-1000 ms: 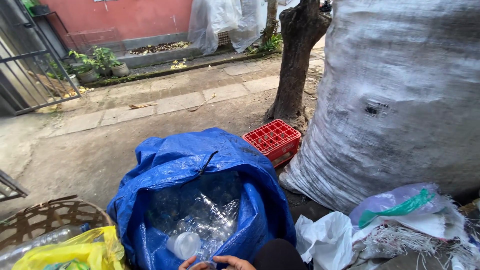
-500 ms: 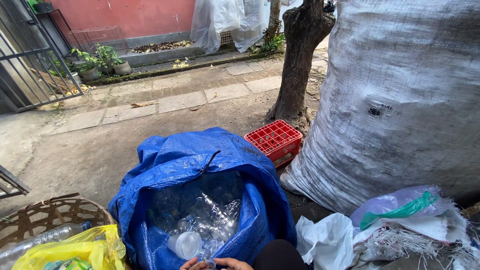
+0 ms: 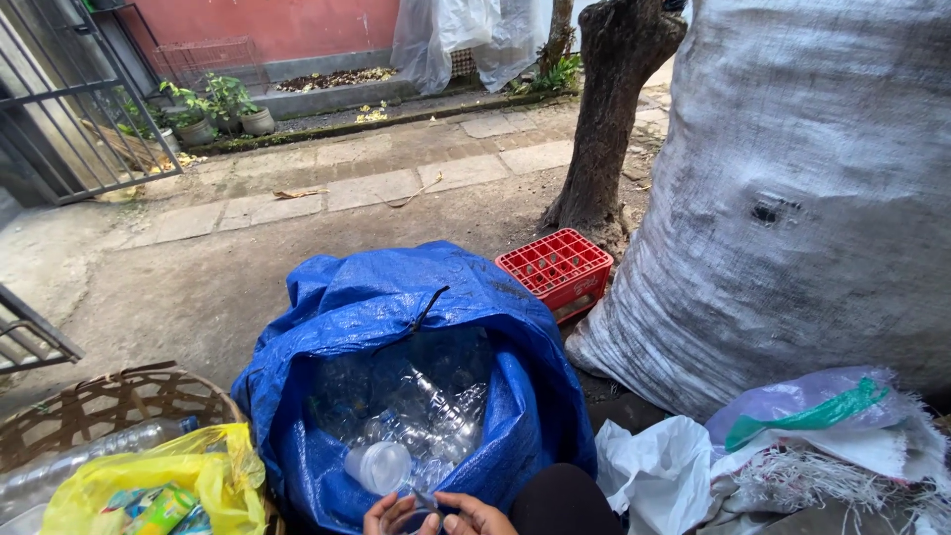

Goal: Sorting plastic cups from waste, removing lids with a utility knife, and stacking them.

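A big blue tarp sack (image 3: 376, 307) stands open in front of me, filled with several clear plastic bottles (image 3: 436, 416) and a clear plastic cup (image 3: 381, 466). At the bottom edge of the view, my left hand (image 3: 389, 513) and my right hand (image 3: 477, 517) are close together over the sack's near rim. Both have fingers on a small clear plastic piece (image 3: 426, 503); most of it is cut off by the frame, so I cannot tell what it is. My dark-clothed knee (image 3: 555, 500) is beside my right hand.
A woven basket (image 3: 109, 401) at lower left holds a yellow plastic bag (image 3: 213, 476) and a clear bottle (image 3: 79, 466). A red crate (image 3: 555, 267) lies by a tree trunk (image 3: 609, 119). A huge white woven sack (image 3: 812, 198) fills the right, with white bags (image 3: 654, 471) below it.
My hands have stayed low over the sack's near rim with the clear piece between them. The view has shifted only slightly.
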